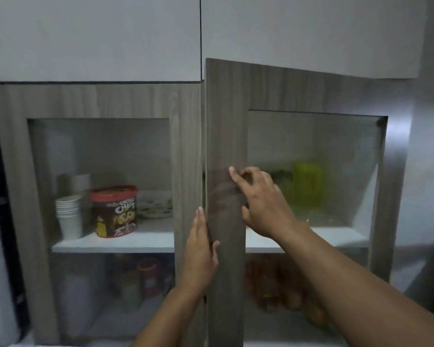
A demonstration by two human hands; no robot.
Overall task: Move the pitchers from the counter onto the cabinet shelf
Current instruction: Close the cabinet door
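Centre frame, right door (226, 146): wood-framed with a glass pane, standing ajar.
Left hand (201, 249): flat along the door's free edge, thumb wrapped onto its face, fingers extended and holding the edge.
Right hand (261, 204): on the door stile, fingers loosely curled, gripping nothing.
Pitcher (307, 182): yellow-green, blurred behind the glass, right of centre, on the white shelf (336, 237).
Left compartment: 1 stack of paper cups (69, 216), cereal tub (114, 211).
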